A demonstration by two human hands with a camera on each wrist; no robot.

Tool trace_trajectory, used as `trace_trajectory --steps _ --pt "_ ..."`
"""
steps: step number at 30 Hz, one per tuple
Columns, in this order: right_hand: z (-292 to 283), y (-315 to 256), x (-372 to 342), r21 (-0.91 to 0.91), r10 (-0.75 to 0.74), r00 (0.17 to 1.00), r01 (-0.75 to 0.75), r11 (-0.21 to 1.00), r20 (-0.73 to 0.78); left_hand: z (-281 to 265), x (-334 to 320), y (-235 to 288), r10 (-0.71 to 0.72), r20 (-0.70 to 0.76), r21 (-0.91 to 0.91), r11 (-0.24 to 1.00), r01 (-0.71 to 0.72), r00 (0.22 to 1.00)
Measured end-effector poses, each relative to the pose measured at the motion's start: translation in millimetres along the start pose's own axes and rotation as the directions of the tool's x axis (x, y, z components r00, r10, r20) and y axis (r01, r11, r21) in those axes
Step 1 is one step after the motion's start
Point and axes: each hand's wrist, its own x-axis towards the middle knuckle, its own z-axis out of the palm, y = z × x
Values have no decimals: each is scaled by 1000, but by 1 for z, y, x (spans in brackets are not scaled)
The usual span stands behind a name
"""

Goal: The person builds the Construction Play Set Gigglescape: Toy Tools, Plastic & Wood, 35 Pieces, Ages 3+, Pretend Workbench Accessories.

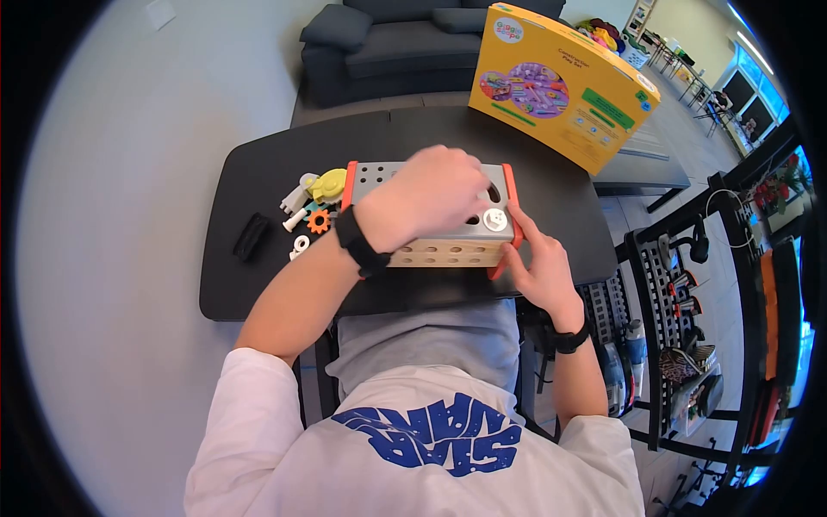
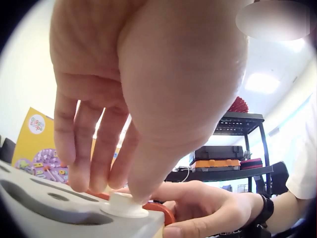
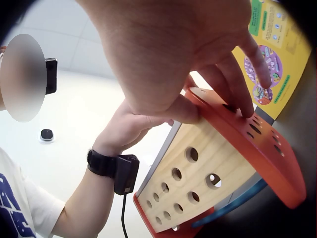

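Note:
A wooden box point(image 1: 448, 253) with a grey holed top and red end panels point(image 3: 233, 139) lies on the black table. On the top's right end sits a white hexagonal piece point(image 1: 494, 220), also visible in the left wrist view point(image 2: 125, 205). The left hand point(image 1: 431, 191) reaches over the top, its fingers point(image 2: 99, 163) extended downward and the thumb tip close beside the white piece; firm contact cannot be told. The right hand point(image 1: 544, 269) holds the box's right end, thumb at the wooden side's edge and fingers point(image 3: 237, 89) on the red panel.
Left of the box lie a yellow piece point(image 1: 328, 185), an orange gear point(image 1: 319, 221), white pieces point(image 1: 299, 246) and a black object point(image 1: 251, 237). A yellow carton point(image 1: 551, 86) stands at the back right. A black shelf rack point(image 1: 655, 302) is at the right.

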Motion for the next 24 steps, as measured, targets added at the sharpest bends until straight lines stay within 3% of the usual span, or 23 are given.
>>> trace_trajectory --steps 5,6,8,10,12,20,24 --pt "-2 2 0 -55 -1 1000 2 998 10 -37 -38 -42 -176 -183 -6 984 178 967" --pt "-3 2 0 -48 -3 1000 4 999 13 -43 -47 -50 -181 -179 -2 983 184 967" --pt "-4 3 1 -73 -26 1000 26 997 4 -55 -66 -64 -363 -186 -64 932 357 913" --pt "-3 4 2 -62 -44 999 44 997 -7 -61 -87 -78 -420 -178 -42 907 420 890" --pt "-5 3 3 -66 47 998 -44 997 39 -62 -107 -92 -477 -174 -23 876 481 861" --pt "-3 8 5 -48 69 997 -67 997 36 -14 -169 -124 -556 27 -16 831 556 831" --pt "-4 5 7 -43 92 994 -90 995 53 26 -178 -123 -486 192 -12 867 498 852"
